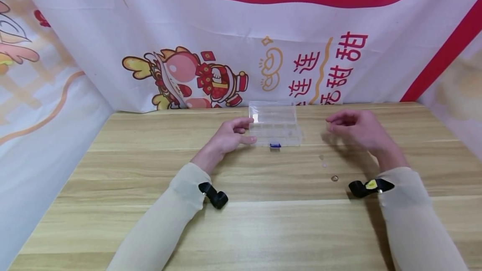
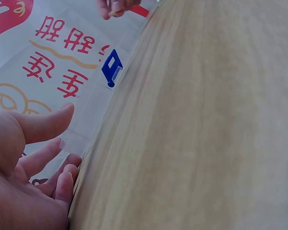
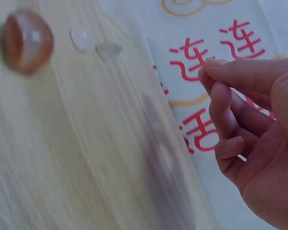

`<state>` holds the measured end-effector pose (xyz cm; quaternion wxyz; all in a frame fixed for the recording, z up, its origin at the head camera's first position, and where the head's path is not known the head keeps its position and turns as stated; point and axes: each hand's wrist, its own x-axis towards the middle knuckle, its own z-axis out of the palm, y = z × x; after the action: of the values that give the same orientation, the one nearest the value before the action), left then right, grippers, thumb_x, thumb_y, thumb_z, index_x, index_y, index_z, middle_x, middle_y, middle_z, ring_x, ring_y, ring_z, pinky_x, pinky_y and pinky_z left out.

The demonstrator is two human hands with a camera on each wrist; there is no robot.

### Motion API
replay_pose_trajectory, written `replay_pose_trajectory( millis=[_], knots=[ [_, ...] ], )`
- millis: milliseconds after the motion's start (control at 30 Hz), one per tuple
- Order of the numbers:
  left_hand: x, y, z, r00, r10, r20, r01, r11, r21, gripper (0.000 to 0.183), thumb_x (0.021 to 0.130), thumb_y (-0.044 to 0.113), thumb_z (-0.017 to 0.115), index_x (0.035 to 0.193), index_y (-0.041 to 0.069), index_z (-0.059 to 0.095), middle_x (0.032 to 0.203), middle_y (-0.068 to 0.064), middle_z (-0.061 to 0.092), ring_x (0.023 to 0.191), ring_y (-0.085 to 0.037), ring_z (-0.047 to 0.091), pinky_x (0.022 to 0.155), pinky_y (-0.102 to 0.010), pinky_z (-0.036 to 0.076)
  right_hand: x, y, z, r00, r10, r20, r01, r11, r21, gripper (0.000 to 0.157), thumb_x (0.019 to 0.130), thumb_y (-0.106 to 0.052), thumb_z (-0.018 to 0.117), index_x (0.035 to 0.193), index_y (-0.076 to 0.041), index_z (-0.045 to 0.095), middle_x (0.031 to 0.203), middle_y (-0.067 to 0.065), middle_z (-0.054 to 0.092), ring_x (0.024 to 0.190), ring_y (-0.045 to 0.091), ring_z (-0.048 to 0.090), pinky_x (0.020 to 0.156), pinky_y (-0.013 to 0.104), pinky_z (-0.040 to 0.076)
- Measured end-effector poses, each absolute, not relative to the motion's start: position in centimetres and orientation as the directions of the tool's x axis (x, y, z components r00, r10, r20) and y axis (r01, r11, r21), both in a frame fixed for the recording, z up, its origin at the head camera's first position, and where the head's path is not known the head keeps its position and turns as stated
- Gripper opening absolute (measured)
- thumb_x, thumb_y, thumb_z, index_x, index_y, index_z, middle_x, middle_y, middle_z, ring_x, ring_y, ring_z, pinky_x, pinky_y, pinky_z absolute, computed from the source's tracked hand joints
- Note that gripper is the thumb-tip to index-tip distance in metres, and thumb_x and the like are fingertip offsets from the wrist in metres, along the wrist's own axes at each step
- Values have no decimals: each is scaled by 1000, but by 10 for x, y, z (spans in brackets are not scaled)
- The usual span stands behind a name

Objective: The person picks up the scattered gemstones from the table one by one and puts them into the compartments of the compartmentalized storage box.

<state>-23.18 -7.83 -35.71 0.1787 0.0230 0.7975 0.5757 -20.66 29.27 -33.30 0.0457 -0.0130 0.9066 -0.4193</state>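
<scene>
A clear plastic compartment box [image 1: 280, 141] lies on the table with its lid [image 1: 276, 112] raised at the back and a blue latch [image 1: 275, 146] at its front. Beside the box's left end, my left hand [image 1: 231, 136] touches it with relaxed fingers, the thumb near the front corner. To the right of the box, my right hand [image 1: 359, 133] is raised above the table. Its thumb and forefinger pinch a small yellowish piece [image 1: 328, 125], mostly hidden by the fingertips. On the table lie a brown stone [image 3: 28, 40], a pale pink stone [image 3: 82, 40] and a greyish stone [image 3: 108, 50].
The wood-grain table [image 1: 241, 229] runs back to a white printed cloth [image 1: 211, 24] with red lettering and cartoon figures. Another patterned cloth [image 1: 49, 108] hangs on the left. Black wrist cameras [image 1: 213, 195] sit on both sleeves.
</scene>
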Motion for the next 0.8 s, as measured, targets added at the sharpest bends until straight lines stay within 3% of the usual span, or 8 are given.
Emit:
replay_pose_trajectory(
  millis=[133, 300, 800],
  knots=[
    [-232, -79, -358, -934, 243, -260, -171, 333, 927, 61, 93, 11, 81, 149, 25, 62, 144, -1, 58, 130, -24, 49, 119, -42, 41, -208, 282, -331, -999, -47, -7, -23, 609, -793, 44, 97, -35, 79, 131, -8, 72, 100, -15, 75, 95, 9, 67, 79, 26, 55],
    [-232, -79, -358, -934, 243, -262, -176, 326, 929, 60, 93, 11, 81, 148, 26, 62, 144, 0, 58, 129, -23, 49, 119, -42, 41, -209, 269, -330, -998, -53, 40, -63, 578, -813, 42, 97, -34, 79, 130, -8, 73, 101, -19, 76, 94, 7, 67, 77, 27, 57],
    [-231, -79, -357, -934, 247, -259, -169, 334, 927, 60, 93, 12, 82, 148, 26, 62, 145, -1, 58, 130, -24, 49, 119, -42, 41, -211, 239, -326, -996, -37, 75, -83, 582, -809, 35, 99, -29, 77, 127, -9, 76, 104, -6, 76, 88, 14, 60, 69, 24, 52]
  ],
)
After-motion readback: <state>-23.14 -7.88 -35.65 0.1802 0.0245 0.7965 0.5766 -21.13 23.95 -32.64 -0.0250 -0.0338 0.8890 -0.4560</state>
